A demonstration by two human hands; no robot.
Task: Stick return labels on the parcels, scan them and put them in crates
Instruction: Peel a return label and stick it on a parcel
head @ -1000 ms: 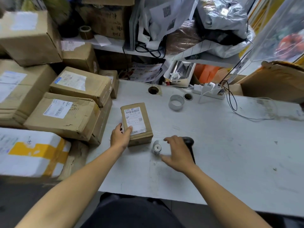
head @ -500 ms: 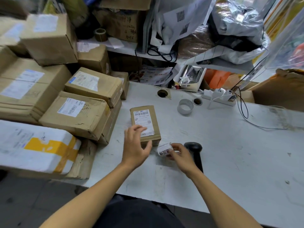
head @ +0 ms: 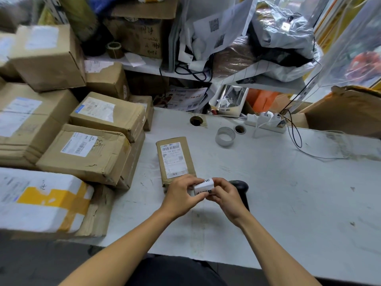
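Right now both hands meet just above the near end of the small parcel [head: 175,159], which lies flat on the white table [head: 288,193] with its printed shipping label facing up. Left hand [head: 181,196] has its fingers curled in, pinching the left side of a little white roll of labels [head: 203,185]; right hand [head: 225,195] pinches the roll's right side, thumb and fingertips closed around it. Black print shows on the roll's top face, too small to read. Just right of the right hand, partly hidden behind it, lies the black scanner [head: 241,186], resting on the table and untouched. Over on the left, a stack of brown boxes [head: 90,153] crowds the table edge, and nearer still sits a white package with yellow tape [head: 41,201]. Farther back on the table stands a clear tape roll [head: 225,136], and beyond it a white power strip [head: 266,120] with cables trailing right.
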